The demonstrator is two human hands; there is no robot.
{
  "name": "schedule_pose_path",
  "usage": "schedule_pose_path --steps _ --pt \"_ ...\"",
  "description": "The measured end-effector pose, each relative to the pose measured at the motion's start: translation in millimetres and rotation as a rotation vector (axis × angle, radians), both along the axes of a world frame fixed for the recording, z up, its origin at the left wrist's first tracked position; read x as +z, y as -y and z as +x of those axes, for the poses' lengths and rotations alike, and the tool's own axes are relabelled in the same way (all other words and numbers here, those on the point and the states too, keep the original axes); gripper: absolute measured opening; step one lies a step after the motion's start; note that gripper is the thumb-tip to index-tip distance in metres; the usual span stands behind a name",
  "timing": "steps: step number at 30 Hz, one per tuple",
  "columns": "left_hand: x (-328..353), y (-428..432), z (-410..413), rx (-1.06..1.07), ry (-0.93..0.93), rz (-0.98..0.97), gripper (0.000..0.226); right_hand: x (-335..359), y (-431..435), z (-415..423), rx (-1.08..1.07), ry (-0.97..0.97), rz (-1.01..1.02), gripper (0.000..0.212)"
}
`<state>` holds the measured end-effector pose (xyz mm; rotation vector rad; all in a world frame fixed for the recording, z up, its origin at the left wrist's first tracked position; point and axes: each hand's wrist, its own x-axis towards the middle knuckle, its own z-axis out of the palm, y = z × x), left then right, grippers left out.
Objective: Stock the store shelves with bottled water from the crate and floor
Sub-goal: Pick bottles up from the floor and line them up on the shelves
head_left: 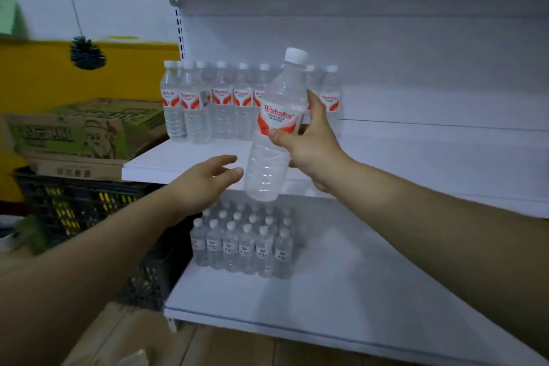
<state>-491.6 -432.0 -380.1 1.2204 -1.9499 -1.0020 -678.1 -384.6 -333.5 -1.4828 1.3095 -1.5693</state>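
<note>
Right grip: the right grip (309, 142) holds one bottle (267, 169) round its middle, with the thumb across the lower edge of the label (277, 119) and the fingers wrapped behind.
Left grip: the left grip (205, 181) is spread loose and holds nothing. Its fingertips are just beside the bottle's lower body; whether they touch it cannot be told.
Bottle, look: clear plastic with clear water inside and a white screw cap (295, 56). The lower half is ribbed. The white label has red swooshes and red lettering.
Bottle, place: in the air in front of the upper shelf (178, 160), cap up, leaning a little to the right, its base over the shelf's front edge.
Bottles in hand: one.
Upper shelf: a row of bottles (222, 110) of the same kind stands upright along the back wall at the left end. About nine caps show, and some are hidden behind the held bottle.
Lower shelf: a block of small bottles (246, 244) stands upright near the left end of the lower shelf (341, 291). There are six in the front row and several rows behind, too blurred to count.
Shelves in view: two white boards, with the underside of a third above them.
Left of the shelves: printed cartons (83, 134) are stacked on a black crate (74, 202).
</note>
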Motion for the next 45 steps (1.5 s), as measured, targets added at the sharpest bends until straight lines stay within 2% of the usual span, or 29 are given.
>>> schedule_pose_path --steps 5,12,17,27,37,45 --pt "-13 92 12 0.11 0.472 -0.126 0.058 0 88 -10 -0.028 -0.093 -0.006 0.093" --pt "-28 186 32 0.235 0.673 -0.096 0.062 -28 184 -1 -0.031 -0.11 0.008 0.082" --pt "-42 206 35 0.215 0.881 -0.183 0.067 -58 207 0 0.022 -0.253 0.071 0.087" --pt "-50 209 38 0.232 0.874 -0.256 0.068 -69 286 51 -0.055 -0.302 0.056 0.088" --pt "-52 210 38 0.24 0.846 -0.273 0.066 -76 329 59 -0.047 -0.322 0.04 0.084" --pt "-54 211 39 0.245 0.844 -0.273 0.066 -87 331 61 -0.143 -0.58 0.089 0.099"
